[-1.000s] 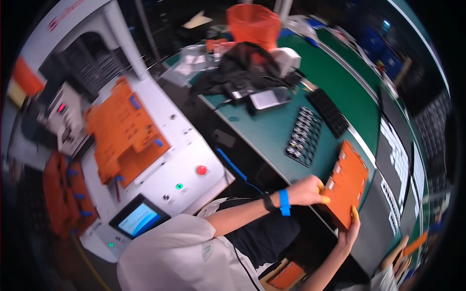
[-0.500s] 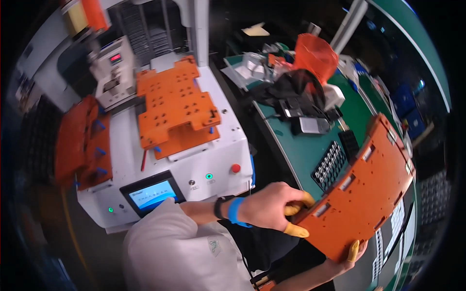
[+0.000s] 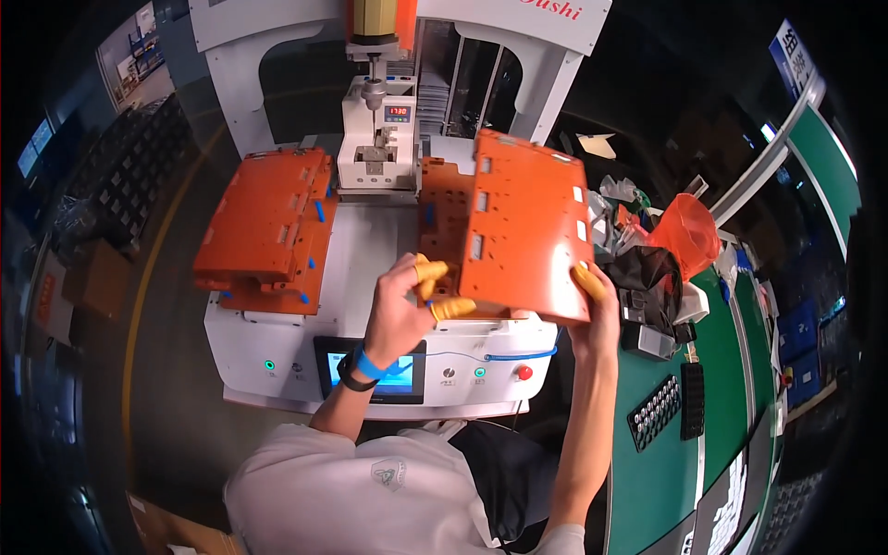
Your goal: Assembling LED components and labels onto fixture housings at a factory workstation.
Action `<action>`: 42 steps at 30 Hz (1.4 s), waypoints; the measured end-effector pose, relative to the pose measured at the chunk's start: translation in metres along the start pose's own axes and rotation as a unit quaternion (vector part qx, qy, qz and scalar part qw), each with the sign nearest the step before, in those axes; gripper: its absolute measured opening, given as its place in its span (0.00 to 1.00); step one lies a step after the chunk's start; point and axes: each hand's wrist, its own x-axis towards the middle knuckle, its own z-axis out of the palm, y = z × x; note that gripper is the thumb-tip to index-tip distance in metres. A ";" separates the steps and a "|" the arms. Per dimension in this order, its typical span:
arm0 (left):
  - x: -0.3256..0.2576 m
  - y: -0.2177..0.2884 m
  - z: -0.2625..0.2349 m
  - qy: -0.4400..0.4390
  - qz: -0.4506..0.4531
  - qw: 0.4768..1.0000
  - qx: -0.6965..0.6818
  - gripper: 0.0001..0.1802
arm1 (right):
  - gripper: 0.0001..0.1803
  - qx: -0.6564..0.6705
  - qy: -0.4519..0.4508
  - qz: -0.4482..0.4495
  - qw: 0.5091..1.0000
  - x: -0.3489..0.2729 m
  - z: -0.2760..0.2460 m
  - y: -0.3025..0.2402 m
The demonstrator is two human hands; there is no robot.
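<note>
A flat orange panel [image 3: 527, 231] with pale slots along its sides is tilted in front of me, held by both hands. My left hand [image 3: 400, 305], with yellow finger covers, is closed at its lower left corner. At the lower right corner my right hand [image 3: 597, 305] grips the edge, a yellow-covered finger lying on the face. Behind and beneath the panel is an orange fixture plate [image 3: 446, 190] with holes, partly hidden, on the white machine [image 3: 370, 231]. Whether the panel touches that plate is hidden.
Left on the machine, another orange panel [image 3: 259, 213] sits over a plate with blue pins. A screwdriver head [image 3: 374, 92] hangs above a white screw feeder [image 3: 375, 139]. A touchscreen [image 3: 398, 375] and red button [image 3: 524, 373] are in front. Right, a green bench [image 3: 638, 421] carries black trays [image 3: 655, 412] and bags.
My view has turned from the bench toward the machine. Both hands have carried the orange panel from beside the bench to over the machine's right fixture plate, tilting it more upright.
</note>
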 end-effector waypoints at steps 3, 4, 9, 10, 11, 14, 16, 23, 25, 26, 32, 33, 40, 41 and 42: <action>0.009 -0.017 -0.011 0.037 -0.020 0.998 0.047 0.23 | 0.17 -0.015 -0.054 0.082 0.995 0.037 0.010 0.014; 0.010 -0.020 -0.013 0.038 -0.017 0.998 0.044 0.23 | 0.17 -0.020 -0.054 0.105 0.993 0.042 0.014 0.013; 0.002 -0.033 -0.020 0.049 -0.074 0.996 0.023 0.21 | 0.20 -0.048 -0.091 0.142 0.984 0.067 0.017 0.026; 0.002 -0.032 -0.020 0.053 -0.077 0.995 0.017 0.21 | 0.23 -0.066 -0.042 0.140 0.987 0.065 0.022 0.023; 0.007 -0.034 -0.013 0.056 -0.079 0.995 0.001 0.21 | 0.24 -0.092 -0.073 0.168 0.979 0.072 0.020 0.018; 0.013 -0.040 -0.002 0.065 -0.088 0.994 -0.010 0.20 | 0.27 -0.138 -0.077 0.209 0.965 0.083 0.010 0.016; 0.013 -0.035 0.000 0.066 -0.085 0.994 -0.007 0.20 | 0.29 -0.089 -0.081 0.178 0.977 0.098 -0.017 0.034; 0.012 -0.037 0.007 0.094 -0.092 0.991 -0.020 0.18 | 0.22 -0.206 0.022 -0.105 0.973 0.065 -0.003 0.028; 0.010 -0.038 0.006 0.109 -0.098 0.989 -0.029 0.18 | 0.17 -0.212 0.056 -0.286 0.933 0.032 -0.001 0.037; 0.006 -0.044 0.003 0.114 -0.090 0.989 -0.014 0.18 | 0.12 -0.269 0.048 -0.357 0.893 0.012 -0.007 0.045; 0.003 -0.050 0.004 0.096 -0.163 0.982 -0.002 0.25 | 0.17 -0.471 -0.194 -0.301 0.806 -0.102 -0.069 0.170; 0.000 -0.067 -0.004 0.061 -0.101 0.990 0.074 0.25 | 0.23 -0.468 -0.199 -0.301 0.807 -0.108 -0.074 0.190; 0.005 -0.094 -0.018 -0.001 -0.103 0.995 0.003 0.27 | 0.36 -0.566 -0.203 -0.235 0.764 -0.150 -0.098 0.225; 0.004 -0.097 -0.016 0.009 -0.092 0.995 0.028 0.27 | 0.36 -0.575 -0.196 -0.246 0.755 -0.154 -0.102 0.231; 0.003 -0.099 -0.015 0.010 -0.096 0.995 0.022 0.27 | 0.35 -0.564 -0.191 -0.252 0.763 -0.158 -0.106 0.231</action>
